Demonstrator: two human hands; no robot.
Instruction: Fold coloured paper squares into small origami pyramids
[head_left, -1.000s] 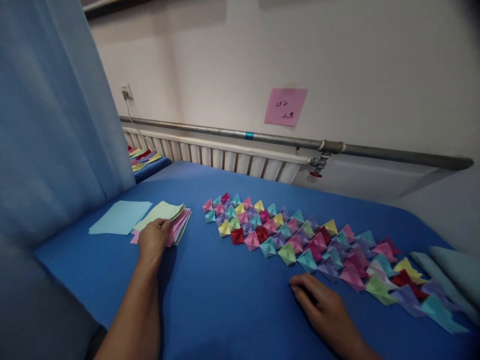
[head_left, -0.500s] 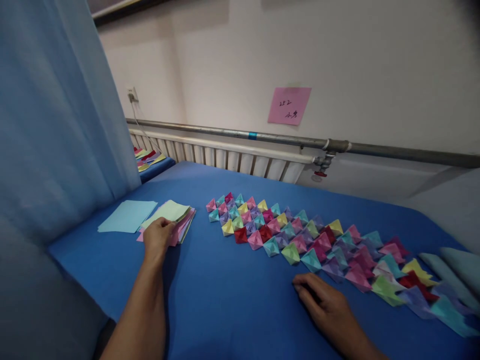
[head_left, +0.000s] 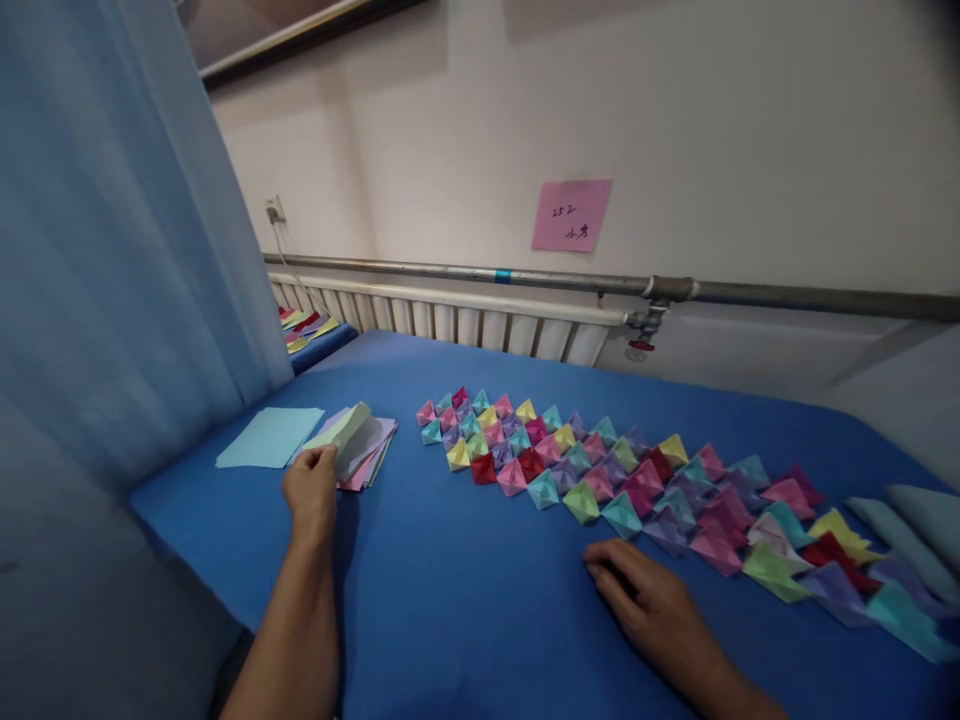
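Observation:
My left hand (head_left: 311, 488) pinches the near edge of a pale green paper sheet (head_left: 341, 432), which curls up off a stack of coloured paper (head_left: 381, 436). Left of that stack lies a pile of light blue paper (head_left: 271, 437). My right hand (head_left: 637, 590) rests on the blue table (head_left: 465, 590) with its fingers curled together; I see nothing in them. Just beyond it, rows of folded paper pieces (head_left: 581, 503) in pink, red, teal, yellow, green and purple run diagonally across the table.
A blue curtain (head_left: 135, 220) hangs at the left. Along the wall run a white radiator (head_left: 469, 325) and a metal pipe (head_left: 420, 268) with a red-handled valve (head_left: 641, 346). Rolled greyish-blue material (head_left: 904, 540) lies at the right. More coloured paper (head_left: 306, 328) sits on another surface behind the curtain.
My left hand has lifted the pale green sheet, bending it up from the stack. My right hand stays in place. The view has shifted slightly.

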